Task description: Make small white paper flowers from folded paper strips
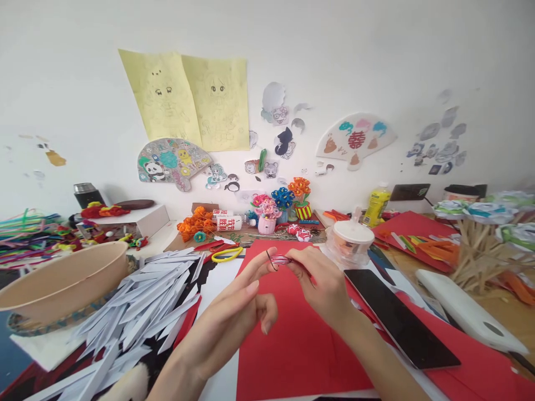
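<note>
Above a red sheet of paper [292,334], both hands meet at a small red-and-white striped piece [281,259]. My right hand [320,278] is closed, its thumb and fingers pinching the right end of that piece. On my left hand [238,312] the thumb and forefinger reach out apart and the other fingers curl. A thin dark loop [271,260] is hooked at the left fingertips, beside the piece's left end. Whether the loop passes around the piece is too small to tell. More red-and-white striped pieces [299,231] lie behind the hands.
White paper strips [142,301] are heaped at left beside a beige bowl [67,278]. Yellow-handled scissors [226,254] lie behind them. At right are a phone [401,317], a white device [468,312] and a lidded cup [353,236]. Small flower pots [267,214] stand by the wall.
</note>
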{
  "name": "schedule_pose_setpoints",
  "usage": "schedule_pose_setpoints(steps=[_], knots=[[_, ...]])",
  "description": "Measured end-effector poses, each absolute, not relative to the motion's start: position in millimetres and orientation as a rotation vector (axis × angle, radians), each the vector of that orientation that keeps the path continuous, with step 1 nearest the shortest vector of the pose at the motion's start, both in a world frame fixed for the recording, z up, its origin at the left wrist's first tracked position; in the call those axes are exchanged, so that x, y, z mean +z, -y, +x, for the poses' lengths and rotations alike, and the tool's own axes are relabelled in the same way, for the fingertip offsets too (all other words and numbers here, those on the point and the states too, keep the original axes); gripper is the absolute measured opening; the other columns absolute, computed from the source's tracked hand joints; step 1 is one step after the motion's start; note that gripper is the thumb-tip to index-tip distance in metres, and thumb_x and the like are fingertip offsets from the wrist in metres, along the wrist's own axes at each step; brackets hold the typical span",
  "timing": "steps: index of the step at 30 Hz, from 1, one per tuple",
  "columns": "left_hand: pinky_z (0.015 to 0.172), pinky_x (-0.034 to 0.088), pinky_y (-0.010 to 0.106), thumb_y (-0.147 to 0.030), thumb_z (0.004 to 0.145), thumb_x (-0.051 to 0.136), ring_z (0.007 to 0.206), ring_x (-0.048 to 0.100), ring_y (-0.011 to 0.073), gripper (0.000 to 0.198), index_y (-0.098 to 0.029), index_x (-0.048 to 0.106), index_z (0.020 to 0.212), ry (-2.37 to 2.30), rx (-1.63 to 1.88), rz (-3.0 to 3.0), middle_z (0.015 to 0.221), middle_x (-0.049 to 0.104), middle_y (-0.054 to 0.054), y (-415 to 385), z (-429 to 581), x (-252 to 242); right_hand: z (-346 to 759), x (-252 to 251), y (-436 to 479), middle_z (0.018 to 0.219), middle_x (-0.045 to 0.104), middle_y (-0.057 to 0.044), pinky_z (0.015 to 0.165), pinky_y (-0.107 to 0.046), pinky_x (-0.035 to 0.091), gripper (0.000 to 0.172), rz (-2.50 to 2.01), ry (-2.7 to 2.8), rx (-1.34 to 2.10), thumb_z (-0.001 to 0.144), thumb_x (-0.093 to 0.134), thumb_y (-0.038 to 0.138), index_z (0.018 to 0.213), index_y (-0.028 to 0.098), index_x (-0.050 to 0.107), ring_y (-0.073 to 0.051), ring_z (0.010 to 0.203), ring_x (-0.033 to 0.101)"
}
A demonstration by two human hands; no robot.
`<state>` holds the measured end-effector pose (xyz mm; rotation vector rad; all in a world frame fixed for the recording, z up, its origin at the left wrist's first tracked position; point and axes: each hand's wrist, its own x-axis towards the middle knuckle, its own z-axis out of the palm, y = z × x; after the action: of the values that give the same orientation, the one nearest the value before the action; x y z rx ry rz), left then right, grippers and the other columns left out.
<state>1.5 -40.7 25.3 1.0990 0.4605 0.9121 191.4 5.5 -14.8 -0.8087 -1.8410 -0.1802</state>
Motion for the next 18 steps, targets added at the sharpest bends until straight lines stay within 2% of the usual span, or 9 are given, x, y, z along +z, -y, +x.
schedule_pose_setpoints(steps=[8,11,12,14,16,18], knots=[[0.059,0.030,0.027,-0.036,0.092,0.047,0.062,0.053,0.0066,0.041,-0.036,0.046,0.133,-0.555,0.868,1.136,0.145,0.030,0.005,41,-6,24,191,-18,-8,0.074,0.064,-0.007,0.062,-0.031,0.041,0.026,-0.813,1.896,-0.295,0.095,0.038,0.013,0.099,0.017,0.063,-0.019,0.066,0.053],[0.058,0.030,0.027,-0.039,0.090,0.051,0.060,0.053,0.0069,0.045,-0.036,0.044,0.134,-0.638,0.880,1.143,0.138,0.038,0.006,40,-4,24,189,-16,-6,0.072,0.063,-0.008,0.061,-0.032,0.041,0.030,-0.792,1.913,-0.393,0.095,0.035,0.009,0.095,0.015,0.065,-0.019,0.064,0.053],[0.059,0.030,0.027,-0.040,0.089,0.052,0.058,0.052,0.0070,0.048,-0.035,0.042,0.135,-0.684,0.888,1.148,0.131,0.045,0.007,40,-4,24,188,-15,-5,0.071,0.063,-0.008,0.061,-0.032,0.041,0.032,-0.776,1.921,-0.437,0.095,0.034,0.008,0.094,0.015,0.065,-0.019,0.064,0.054],[0.062,0.030,0.028,-0.041,0.089,0.053,0.056,0.049,0.0085,0.055,-0.031,0.035,0.140,-0.787,0.881,1.183,0.102,0.059,0.005,39,-2,25,186,-12,-3,0.069,0.063,-0.008,0.064,-0.032,0.042,0.036,-0.753,1.943,-0.541,0.094,0.032,0.005,0.091,0.015,0.066,-0.018,0.066,0.056],[0.065,0.031,0.028,-0.043,0.089,0.051,0.057,0.046,0.0112,0.062,-0.024,0.027,0.144,-0.885,0.835,1.262,0.069,0.057,-0.001,39,0,25,184,-9,-1,0.068,0.063,-0.007,0.065,-0.031,0.042,0.038,-0.735,1.953,-0.650,0.093,0.030,0.003,0.089,0.015,0.065,-0.018,0.066,0.056],[0.067,0.032,0.028,-0.045,0.090,0.048,0.058,0.045,0.0130,0.066,-0.020,0.021,0.145,-0.960,0.790,1.347,0.055,0.049,-0.006,40,2,27,182,-7,-1,0.067,0.063,-0.007,0.064,-0.030,0.041,0.035,-0.706,1.948,-0.738,0.092,0.031,0.001,0.086,0.013,0.064,-0.017,0.064,0.054]])
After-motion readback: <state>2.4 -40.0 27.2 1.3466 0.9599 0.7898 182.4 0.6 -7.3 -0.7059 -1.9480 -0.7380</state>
